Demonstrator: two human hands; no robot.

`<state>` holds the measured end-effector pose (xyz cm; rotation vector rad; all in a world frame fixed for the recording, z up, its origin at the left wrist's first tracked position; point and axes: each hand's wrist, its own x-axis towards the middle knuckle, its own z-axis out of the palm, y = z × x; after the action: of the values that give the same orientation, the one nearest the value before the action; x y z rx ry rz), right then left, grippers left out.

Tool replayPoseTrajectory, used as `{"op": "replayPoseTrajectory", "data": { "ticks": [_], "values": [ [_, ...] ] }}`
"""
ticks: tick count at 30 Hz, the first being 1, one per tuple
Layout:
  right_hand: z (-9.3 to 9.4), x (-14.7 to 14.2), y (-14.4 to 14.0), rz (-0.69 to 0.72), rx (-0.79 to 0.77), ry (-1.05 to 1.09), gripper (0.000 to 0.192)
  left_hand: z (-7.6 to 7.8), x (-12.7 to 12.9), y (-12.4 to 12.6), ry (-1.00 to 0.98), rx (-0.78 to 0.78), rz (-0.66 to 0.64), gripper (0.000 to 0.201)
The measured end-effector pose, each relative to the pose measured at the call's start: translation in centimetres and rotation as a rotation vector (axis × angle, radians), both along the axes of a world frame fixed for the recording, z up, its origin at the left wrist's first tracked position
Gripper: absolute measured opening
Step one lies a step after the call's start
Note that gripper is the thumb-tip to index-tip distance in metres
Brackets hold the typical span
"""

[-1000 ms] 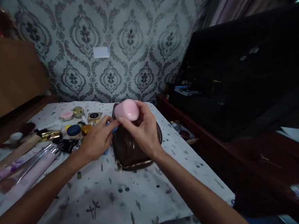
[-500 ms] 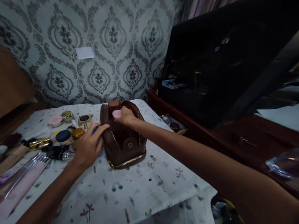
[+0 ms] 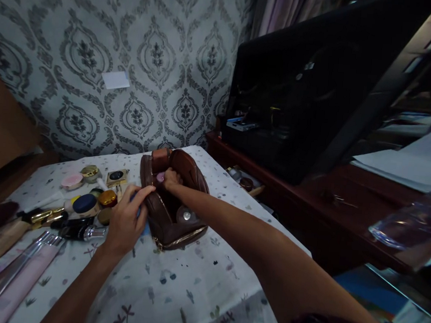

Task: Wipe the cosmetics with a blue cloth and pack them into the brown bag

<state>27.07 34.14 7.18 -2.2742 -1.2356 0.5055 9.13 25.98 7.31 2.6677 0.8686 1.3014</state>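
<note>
A brown leather pouch [image 3: 180, 219] stands open on a table covered with a white flower-print cloth [image 3: 174, 288]. My right hand [image 3: 169, 178] reaches into the pouch's mouth, fingers closed on a small pink round case [image 3: 160, 177] that is half hidden inside. My left hand [image 3: 125, 220] grips the pouch's left side and a blue item under the fingers. Cosmetic jars [image 3: 85, 203] lie just left of my left hand.
Pink tubes [image 3: 20, 277] and brushes lie at the cloth's left edge. A dark wooden desk [image 3: 310, 200] with a large black open case [image 3: 304, 99] stands to the right. Patterned wallpaper backs the table. A clear glass object [image 3: 406, 223] sits at far right.
My right hand has carried the pink case from above the pouch down into its opening. My left hand shifted onto the pouch's side. The camera view turned rightward.
</note>
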Motion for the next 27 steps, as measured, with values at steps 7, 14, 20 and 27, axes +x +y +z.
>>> {"op": "replayPoseTrajectory", "data": {
  "ticks": [7,14,20,27],
  "values": [
    [-0.53,-0.55,-0.65,0.025,0.035,-0.013,0.064,-0.13,0.08,0.11,0.019,0.018,-0.002,0.035],
    [-0.31,-0.28,-0.56,0.030,-0.001,0.008,0.071,-0.20,0.06,0.12,0.009,0.000,-0.012,0.035],
    [-0.48,-0.15,-0.36,0.047,-0.015,0.027,0.066,-0.14,0.19,0.05,0.010,0.019,-0.013,0.035],
    [-0.75,-0.26,-0.20,0.055,-0.006,0.031,0.071,-0.18,0.21,0.09,-0.001,-0.010,-0.015,0.036]
  ]
}}
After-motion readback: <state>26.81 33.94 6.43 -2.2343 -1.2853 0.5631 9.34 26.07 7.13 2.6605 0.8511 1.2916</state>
